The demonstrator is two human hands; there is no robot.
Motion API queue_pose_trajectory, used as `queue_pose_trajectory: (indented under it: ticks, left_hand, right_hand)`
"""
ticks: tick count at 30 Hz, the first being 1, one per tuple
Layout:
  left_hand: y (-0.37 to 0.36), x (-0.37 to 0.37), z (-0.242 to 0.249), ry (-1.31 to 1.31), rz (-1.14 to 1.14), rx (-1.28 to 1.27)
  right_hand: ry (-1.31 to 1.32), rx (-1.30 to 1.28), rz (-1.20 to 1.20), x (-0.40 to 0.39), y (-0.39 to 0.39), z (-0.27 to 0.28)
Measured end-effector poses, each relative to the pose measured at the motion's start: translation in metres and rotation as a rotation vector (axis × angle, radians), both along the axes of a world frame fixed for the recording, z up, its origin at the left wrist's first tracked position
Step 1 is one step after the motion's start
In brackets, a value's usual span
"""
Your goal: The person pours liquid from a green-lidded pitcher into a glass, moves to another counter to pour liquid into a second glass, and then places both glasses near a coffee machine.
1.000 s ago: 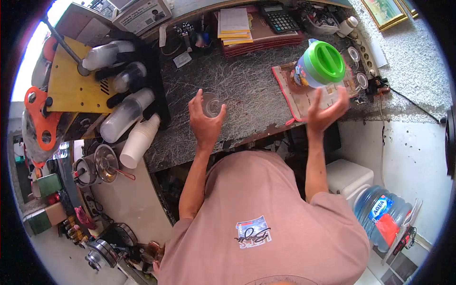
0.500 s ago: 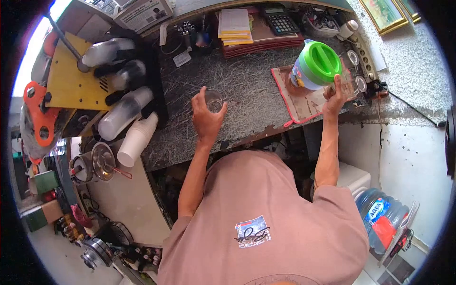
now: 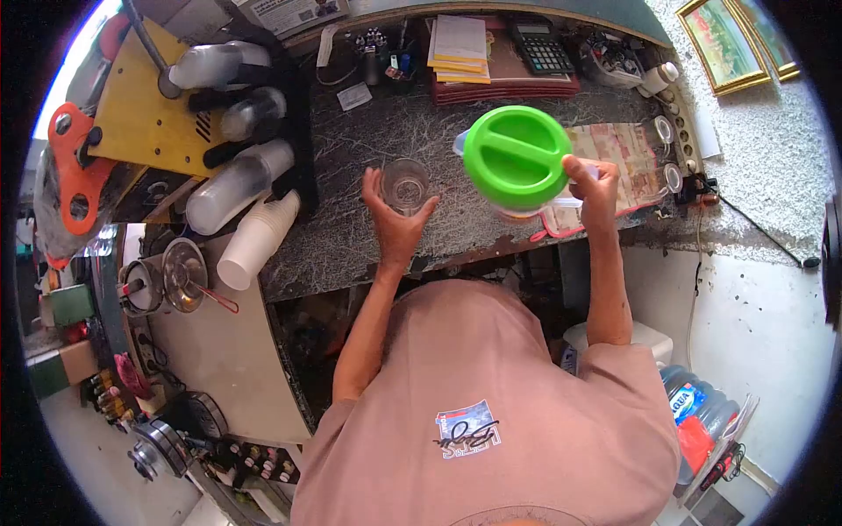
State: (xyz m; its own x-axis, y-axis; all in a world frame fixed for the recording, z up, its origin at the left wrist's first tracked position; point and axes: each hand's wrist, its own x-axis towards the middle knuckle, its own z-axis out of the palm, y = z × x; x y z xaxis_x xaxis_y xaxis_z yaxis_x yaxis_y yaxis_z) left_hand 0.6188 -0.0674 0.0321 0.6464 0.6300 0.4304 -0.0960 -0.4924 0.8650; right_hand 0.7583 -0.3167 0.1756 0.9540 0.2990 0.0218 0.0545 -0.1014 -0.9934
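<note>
A clear drinking glass stands on the dark, scratched tabletop. My left hand is beside it, with fingers and thumb spread on either side and a small gap visible. Held up by its handle in my right hand is a plastic pitcher with a bright green lid. The pitcher hangs over the table to the right of the glass, and the lid hides most of its body. Behind my right hand lies a patterned cloth with red edging.
Stacked paper cups and plastic cups sit in a holder at the left. Along the back are envelopes, a calculator and a pen holder. Glass lids and a power strip line the right side.
My right hand has lifted the pitcher off the cloth and carried it left toward the glass. The fingers of my left hand have spread wider around the glass. The camera view has shifted slightly.
</note>
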Motion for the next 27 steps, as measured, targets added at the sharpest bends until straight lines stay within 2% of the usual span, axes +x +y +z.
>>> queue_pose_trajectory:
  ticks: [2, 3, 5, 6, 8, 11, 17, 23, 27]
  left_hand:
    - [-0.007, -0.018, -0.011, 0.123, 0.084, -0.044]
    - [-0.008, -0.028, -0.015, 0.122, 0.090, -0.045]
    - [-0.011, -0.045, -0.020, 0.327, 0.030, -0.165]
    - [-0.012, -0.051, -0.022, 0.326, 0.035, -0.167]
    - [-0.011, -0.058, -0.025, 0.292, -0.121, -0.319]
    - [-0.014, -0.057, -0.024, 0.169, -0.097, -0.320]
    - [-0.009, -0.056, -0.034, 0.149, -0.139, -0.325]
    - [-0.006, -0.056, -0.027, 0.167, -0.145, -0.242]
    - [-0.004, -0.057, -0.023, 0.169, -0.160, -0.274]
  right_hand:
    - [-0.031, -0.144, 0.125, -0.002, 0.010, 0.008]
    - [-0.033, -0.144, 0.131, -0.002, 0.016, 0.011]
    - [-0.081, -0.255, 0.246, -0.006, 0.031, 0.020]
    - [-0.093, -0.331, 0.289, -0.005, 0.035, 0.024]
    - [-0.111, -0.394, 0.315, -0.006, 0.045, 0.031]
    - [-0.136, -0.430, 0.343, -0.006, 0.055, 0.032]
    - [-0.219, -0.516, 0.373, -0.002, 0.067, 0.038]
    - [-0.278, -0.594, 0.391, 0.000, 0.075, 0.044]
    - [-0.298, -0.627, 0.406, 0.002, 0.080, 0.044]
